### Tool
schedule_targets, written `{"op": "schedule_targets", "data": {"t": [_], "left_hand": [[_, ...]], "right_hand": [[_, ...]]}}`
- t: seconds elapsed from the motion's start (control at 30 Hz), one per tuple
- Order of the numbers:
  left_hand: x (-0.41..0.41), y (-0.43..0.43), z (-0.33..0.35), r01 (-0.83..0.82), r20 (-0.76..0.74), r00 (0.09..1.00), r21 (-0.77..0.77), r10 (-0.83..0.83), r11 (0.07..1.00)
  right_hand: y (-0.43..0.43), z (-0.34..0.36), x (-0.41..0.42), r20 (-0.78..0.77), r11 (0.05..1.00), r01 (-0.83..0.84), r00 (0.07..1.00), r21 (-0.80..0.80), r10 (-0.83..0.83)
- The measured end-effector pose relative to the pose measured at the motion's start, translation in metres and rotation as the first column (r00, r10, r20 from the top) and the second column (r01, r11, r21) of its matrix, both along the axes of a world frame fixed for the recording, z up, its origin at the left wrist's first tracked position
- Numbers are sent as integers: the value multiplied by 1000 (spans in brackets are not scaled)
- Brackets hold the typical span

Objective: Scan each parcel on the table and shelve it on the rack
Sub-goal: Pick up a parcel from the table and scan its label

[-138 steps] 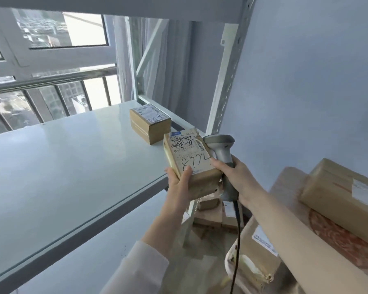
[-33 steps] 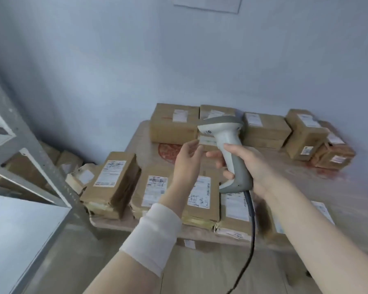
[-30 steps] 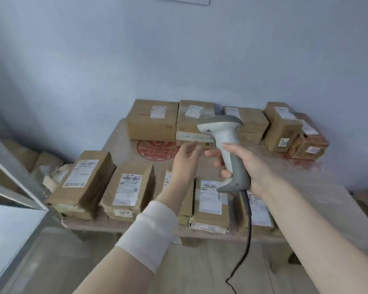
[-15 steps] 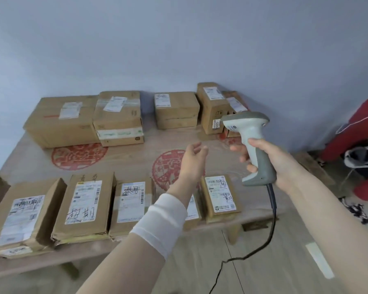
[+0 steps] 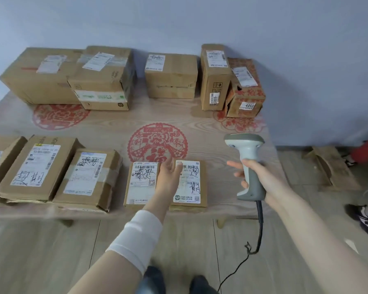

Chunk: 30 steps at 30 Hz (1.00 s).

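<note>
At least ten parcels (image 5: 170, 75) lie unshelved on the table (image 5: 115, 128). Left hand (image 5: 170, 177) spread over two small front parcels (image 5: 140, 183); right hand (image 5: 263, 179) grips the barcode scanner (image 5: 244, 143).

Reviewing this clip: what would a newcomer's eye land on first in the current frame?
The grey barcode scanner, gripped upright in the right hand at centre right, stands out first. Next, the left hand hovers open over two small labelled parcels at the near edge of the table. Behind them a red paper-cut medallion marks the tabletop, before a row of larger boxes along the wall.
</note>
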<state>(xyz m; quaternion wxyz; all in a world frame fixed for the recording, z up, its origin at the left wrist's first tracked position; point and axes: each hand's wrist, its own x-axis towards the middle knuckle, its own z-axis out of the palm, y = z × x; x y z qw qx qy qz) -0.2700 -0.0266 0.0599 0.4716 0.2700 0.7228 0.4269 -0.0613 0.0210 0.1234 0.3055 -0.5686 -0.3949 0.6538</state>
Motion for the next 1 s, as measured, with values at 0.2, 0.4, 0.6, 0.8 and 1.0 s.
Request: {"op": "schedule_targets", "data": {"t": [0.2, 0.4, 0.6, 0.8, 1.0], "left_hand": [[13, -25, -50, -87, 4, 996, -137, 89, 987], [14, -35, -81, -148, 95, 981, -193, 169, 970], [22, -36, -85, -201, 204, 952, -143, 228, 969], [36, -34, -69, -158, 297, 939, -76, 173, 985], [43, -18, -13, -34, 336, 942, 66, 10, 997]], "right_hand": [[-16, -79, -9, 141, 996, 66, 988, -65, -56], [-37, -132, -34, 229, 989, 147, 962, 13, -146], [-43, -137, -43, 194, 988, 142, 969, 61, -152], [-38, -112, -25, 162, 987, 157, 974, 45, -162], [-26, -51, -2, 79, 978, 189, 977, 94, -196]]}}
